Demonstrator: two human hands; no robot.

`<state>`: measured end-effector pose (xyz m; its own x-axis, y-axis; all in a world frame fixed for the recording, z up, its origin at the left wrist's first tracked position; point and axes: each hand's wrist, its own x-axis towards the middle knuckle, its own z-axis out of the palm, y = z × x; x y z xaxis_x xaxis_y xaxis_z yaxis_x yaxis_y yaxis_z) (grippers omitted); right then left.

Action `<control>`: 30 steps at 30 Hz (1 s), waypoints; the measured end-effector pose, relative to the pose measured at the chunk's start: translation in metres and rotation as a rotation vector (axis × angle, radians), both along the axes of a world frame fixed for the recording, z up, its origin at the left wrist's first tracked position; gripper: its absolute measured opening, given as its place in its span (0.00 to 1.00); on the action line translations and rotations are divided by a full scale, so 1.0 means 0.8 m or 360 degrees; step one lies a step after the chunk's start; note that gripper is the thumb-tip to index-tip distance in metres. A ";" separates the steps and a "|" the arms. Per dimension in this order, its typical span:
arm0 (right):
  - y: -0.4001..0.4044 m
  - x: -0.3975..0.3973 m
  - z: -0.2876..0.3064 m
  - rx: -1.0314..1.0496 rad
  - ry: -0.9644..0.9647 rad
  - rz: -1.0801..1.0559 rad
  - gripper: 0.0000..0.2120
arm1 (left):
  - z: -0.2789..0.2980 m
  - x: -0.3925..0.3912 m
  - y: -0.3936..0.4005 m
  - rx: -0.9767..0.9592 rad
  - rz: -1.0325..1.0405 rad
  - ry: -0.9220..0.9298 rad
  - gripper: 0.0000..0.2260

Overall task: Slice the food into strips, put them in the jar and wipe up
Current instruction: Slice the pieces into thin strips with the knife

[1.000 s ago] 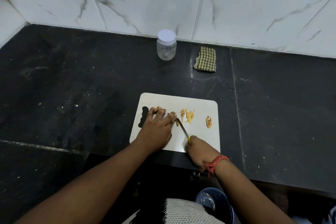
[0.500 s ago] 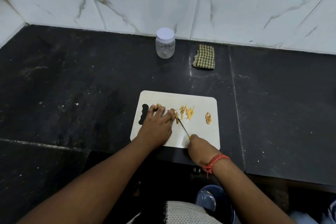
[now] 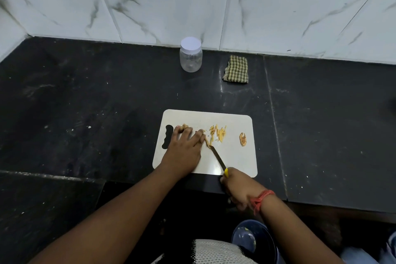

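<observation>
A white cutting board [image 3: 235, 156] lies on the black counter. My left hand [image 3: 185, 148] presses a tan piece of food [image 3: 184, 127] down on the board's left part; most of that piece is hidden under my fingers. My right hand [image 3: 240, 187] grips a knife [image 3: 217, 157] by its yellow handle, and the blade tip sits beside my left fingertips. A small heap of yellow strips [image 3: 218, 134] lies right of the blade. A separate tan scrap [image 3: 242, 139] rests near the board's right edge. A clear jar [image 3: 191, 54] with a white lid on stands by the wall.
A folded green checked cloth [image 3: 235, 68] lies right of the jar. White marble tiles rise behind the counter. The counter's front edge runs just below the board. A dark blue bucket [image 3: 255, 240] stands on the floor by my right arm.
The knife tip has drawn back slightly toward me beside my left fingertips. My left hand stays on the food. The view has shifted a little.
</observation>
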<state>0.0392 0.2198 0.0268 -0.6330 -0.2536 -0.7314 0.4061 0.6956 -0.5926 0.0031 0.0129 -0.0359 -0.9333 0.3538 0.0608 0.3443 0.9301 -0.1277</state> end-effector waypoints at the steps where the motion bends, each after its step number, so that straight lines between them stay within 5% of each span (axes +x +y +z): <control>1: 0.003 0.002 0.003 -0.0202 -0.0245 -0.0225 0.06 | 0.000 0.001 0.000 0.0004 0.0004 0.0001 0.24; 4: 0.015 0.006 0.011 -0.0550 -0.0614 -0.0482 0.05 | -0.001 0.002 0.000 0.0025 0.0026 -0.0020 0.24; 8: 0.020 0.007 0.013 -0.0691 -0.0593 -0.0573 0.04 | 0.002 0.004 0.001 0.0066 0.0026 0.0016 0.24; 19: 0.011 0.005 -0.002 0.0041 0.0174 -0.0014 0.08 | -0.005 0.031 0.010 0.0308 -0.0291 0.0202 0.20; 30: 0.011 0.008 0.001 0.0172 0.0170 0.0088 0.09 | -0.012 0.037 0.014 0.0236 -0.0272 0.0204 0.20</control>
